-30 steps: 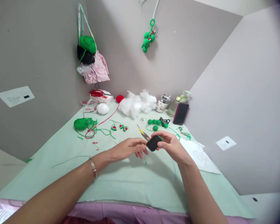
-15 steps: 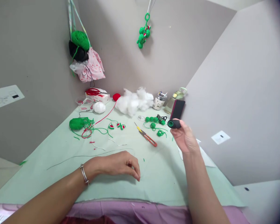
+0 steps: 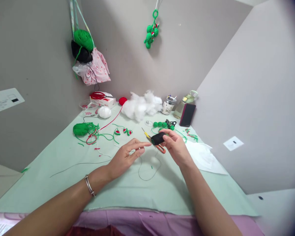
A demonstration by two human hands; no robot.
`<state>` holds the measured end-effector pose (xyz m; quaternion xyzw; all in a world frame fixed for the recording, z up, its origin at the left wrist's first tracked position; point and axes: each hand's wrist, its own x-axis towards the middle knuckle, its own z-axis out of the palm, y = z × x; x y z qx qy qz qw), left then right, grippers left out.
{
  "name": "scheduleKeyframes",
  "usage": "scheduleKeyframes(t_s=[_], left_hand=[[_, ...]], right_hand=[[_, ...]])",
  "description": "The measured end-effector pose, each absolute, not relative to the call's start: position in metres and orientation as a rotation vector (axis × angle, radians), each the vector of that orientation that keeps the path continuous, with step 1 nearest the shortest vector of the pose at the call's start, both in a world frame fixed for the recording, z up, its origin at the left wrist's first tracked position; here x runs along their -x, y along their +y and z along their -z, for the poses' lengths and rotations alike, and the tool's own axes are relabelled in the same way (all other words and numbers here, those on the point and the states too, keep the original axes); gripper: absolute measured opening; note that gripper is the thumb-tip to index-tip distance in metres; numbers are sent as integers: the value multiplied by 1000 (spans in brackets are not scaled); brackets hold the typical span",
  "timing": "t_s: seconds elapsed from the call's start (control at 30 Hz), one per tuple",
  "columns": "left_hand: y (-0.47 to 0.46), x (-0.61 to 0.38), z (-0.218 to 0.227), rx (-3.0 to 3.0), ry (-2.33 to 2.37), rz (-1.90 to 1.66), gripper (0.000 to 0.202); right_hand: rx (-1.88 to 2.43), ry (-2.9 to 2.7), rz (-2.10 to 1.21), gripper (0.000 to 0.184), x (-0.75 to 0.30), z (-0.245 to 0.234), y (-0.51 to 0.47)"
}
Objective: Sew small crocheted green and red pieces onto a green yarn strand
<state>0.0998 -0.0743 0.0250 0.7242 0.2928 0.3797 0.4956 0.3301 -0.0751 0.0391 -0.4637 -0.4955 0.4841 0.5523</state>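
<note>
My right hand (image 3: pixel 176 147) is closed around a small black spool (image 3: pixel 158 138) with a green core, held just above the pale green tabletop (image 3: pixel 64 164). My left hand (image 3: pixel 127 155) reaches toward the spool with its fingers stretched out, and a thin dark thread (image 3: pixel 149 170) loops on the table beneath both hands. I cannot tell whether the left fingers pinch the thread's end. Small snips with red and yellow handles (image 3: pixel 154 144) lie right under the spool.
Green crocheted balls (image 3: pixel 161 125), a green yarn ball with red and green strands (image 3: pixel 81 129), white stuffing (image 3: pixel 141 105), a jar, a bottle and a dark phone (image 3: pixel 187 115) stand at the back. White paper (image 3: pixel 203 157) lies to the right. Walls close in on both sides.
My right hand has brought the spool back from the right to the middle. My left hand lifted off the table and moved up toward it. The thread now lies in a loop.
</note>
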Motion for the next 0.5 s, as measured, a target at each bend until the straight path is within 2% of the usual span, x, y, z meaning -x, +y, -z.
scheduleKeyframes(t_s=[0.23, 0.5], left_hand=[[-72, -100, -26, -1429, 687, -845, 35], [-73, -99, -29, -1205, 460, -766, 39]], right_hand=[[1096, -1185, -1037, 37, -318, -36, -78], [1104, -1320, -973, 34, -308, -40, -83]])
